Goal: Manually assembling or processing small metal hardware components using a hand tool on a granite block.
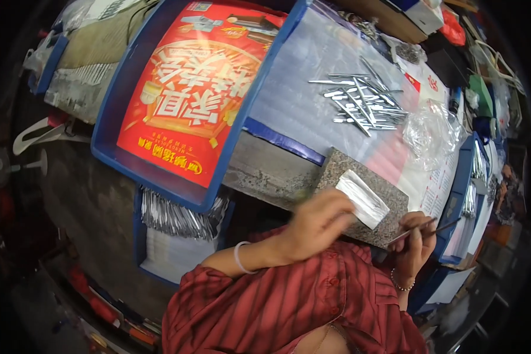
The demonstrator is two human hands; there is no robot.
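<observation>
My left hand (317,225) hovers at the left edge of a folded white paper or cloth pad (363,199). Its fingers are bent and smeared by motion, so what they hold, if anything, cannot be made out. The pad lies on a speckled stone slab (335,167) at the table's near edge. Beside the slab's near right corner, my right hand (418,241) is closed around thin dark rods (426,226) that stick out past the fingers. Beyond the slab, a loose pile of shiny metal rods (363,103) lies on plastic sheeting (289,97).
Left of the pile stands a blue tray (109,127) with a red printed sheet (189,100) in it. Below it, a blue bin (138,248) holds many thin metal pieces (180,212). Crumpled clear plastic (433,137) and another blue bin (461,200) are at the right.
</observation>
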